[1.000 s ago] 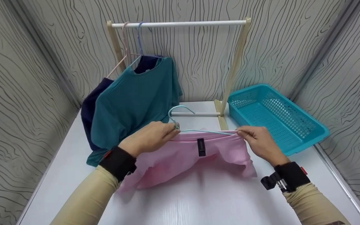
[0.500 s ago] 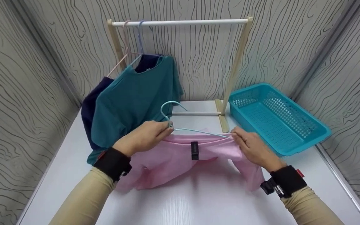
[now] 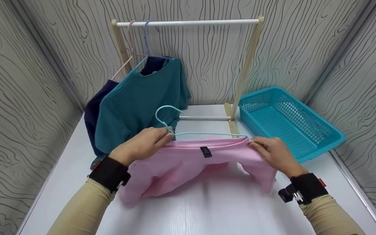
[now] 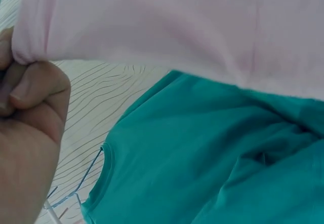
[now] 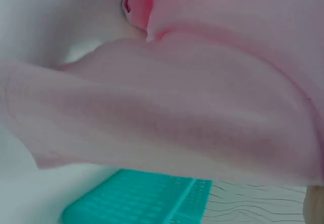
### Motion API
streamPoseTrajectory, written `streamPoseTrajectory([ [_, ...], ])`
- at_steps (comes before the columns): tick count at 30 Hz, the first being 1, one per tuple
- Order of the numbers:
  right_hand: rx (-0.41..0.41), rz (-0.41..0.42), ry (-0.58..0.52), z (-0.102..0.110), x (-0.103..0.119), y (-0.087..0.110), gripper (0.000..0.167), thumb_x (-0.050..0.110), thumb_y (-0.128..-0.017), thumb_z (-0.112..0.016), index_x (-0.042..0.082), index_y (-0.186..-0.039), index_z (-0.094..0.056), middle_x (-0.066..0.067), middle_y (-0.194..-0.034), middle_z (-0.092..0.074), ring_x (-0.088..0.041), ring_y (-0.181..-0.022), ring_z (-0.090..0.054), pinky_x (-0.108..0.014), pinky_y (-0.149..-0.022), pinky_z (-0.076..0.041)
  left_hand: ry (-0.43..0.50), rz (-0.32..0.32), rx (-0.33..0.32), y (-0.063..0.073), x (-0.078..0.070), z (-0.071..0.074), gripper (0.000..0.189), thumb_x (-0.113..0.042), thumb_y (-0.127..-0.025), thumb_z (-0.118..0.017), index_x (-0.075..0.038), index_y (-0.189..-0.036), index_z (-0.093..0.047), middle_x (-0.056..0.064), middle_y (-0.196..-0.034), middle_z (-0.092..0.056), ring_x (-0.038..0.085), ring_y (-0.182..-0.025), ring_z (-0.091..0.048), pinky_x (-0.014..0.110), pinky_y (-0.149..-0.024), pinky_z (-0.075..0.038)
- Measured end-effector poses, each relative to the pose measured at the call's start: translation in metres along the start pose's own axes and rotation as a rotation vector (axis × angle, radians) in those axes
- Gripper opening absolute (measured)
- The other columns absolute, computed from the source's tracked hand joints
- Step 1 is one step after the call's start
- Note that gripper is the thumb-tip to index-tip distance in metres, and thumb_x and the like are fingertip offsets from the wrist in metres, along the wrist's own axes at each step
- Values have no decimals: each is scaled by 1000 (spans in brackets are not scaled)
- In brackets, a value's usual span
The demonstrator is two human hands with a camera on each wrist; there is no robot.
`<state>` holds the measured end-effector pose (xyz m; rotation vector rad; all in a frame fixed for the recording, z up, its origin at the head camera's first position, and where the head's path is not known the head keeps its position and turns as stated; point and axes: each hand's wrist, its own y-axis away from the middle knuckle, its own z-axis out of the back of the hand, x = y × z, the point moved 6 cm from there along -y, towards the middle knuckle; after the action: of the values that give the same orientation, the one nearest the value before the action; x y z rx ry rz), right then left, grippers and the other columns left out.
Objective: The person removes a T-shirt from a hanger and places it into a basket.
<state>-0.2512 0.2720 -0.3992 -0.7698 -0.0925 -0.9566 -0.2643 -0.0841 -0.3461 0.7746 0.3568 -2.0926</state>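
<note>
A pink shirt (image 3: 188,163) hangs between my two hands over the white table, its neckline toward the top and a black label (image 3: 206,151) at its collar. Inside the neckline runs a light mint clothes hanger (image 3: 207,133), its hook standing up to the left. With thumb and curled fingers my left hand (image 3: 145,143) grips the hanger's neck together with the collar. My right hand (image 3: 276,153) pinches the right end of the neckline, where the hanger's arm meets the fabric. In the right wrist view a pink sleeve (image 5: 167,118) covers most of the picture.
Behind stands a clothes rack (image 3: 191,23) with a white rail. A teal shirt (image 3: 142,101) and a navy shirt (image 3: 91,120) hang at its left on hangers. To the right of the rack lies a turquoise basket (image 3: 333,137), close beyond my right hand.
My left hand has moved left with the hanger's hook. The right hand drew inward, then back out to the right, and the neckline is now stretched wider along the hanger.
</note>
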Motion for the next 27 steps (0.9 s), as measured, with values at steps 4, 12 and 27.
streamPoseTrajectory([
  [4, -14, -151, -76, -13, -9, 3, 9, 6, -90, -67, 13, -91, -73, 1, -82, -73, -3, -68, -54, -20, -61, -43, 72, -33, -50, 0, -1, 3, 33, -44, -104, -38, -17, -97, -57, 0, -78, -46, 15, -83, -54, 30, -75, -44],
  [12, 8, -337, -288, -45, 9, -1, 12, 13, -97, -59, 11, -99, -71, 1, -78, -65, -5, -67, -51, -21, -61, -42, 151, -16, -61, -13, -7, -1, 34, -44, -104, -38, -17, -98, -58, 0, -77, -46, 17, -81, -52, 31, -74, -43],
  [27, 427, -164, -524, -144, 85, 31, 18, 17, -99, -55, 16, -104, -73, 1, -83, -69, 3, -69, -53, -18, -64, -49, 148, -26, -211, -61, -26, -12, 31, -32, -107, -36, -12, -97, -57, -1, -72, -46, 15, -66, -46, 27, -64, -40],
])
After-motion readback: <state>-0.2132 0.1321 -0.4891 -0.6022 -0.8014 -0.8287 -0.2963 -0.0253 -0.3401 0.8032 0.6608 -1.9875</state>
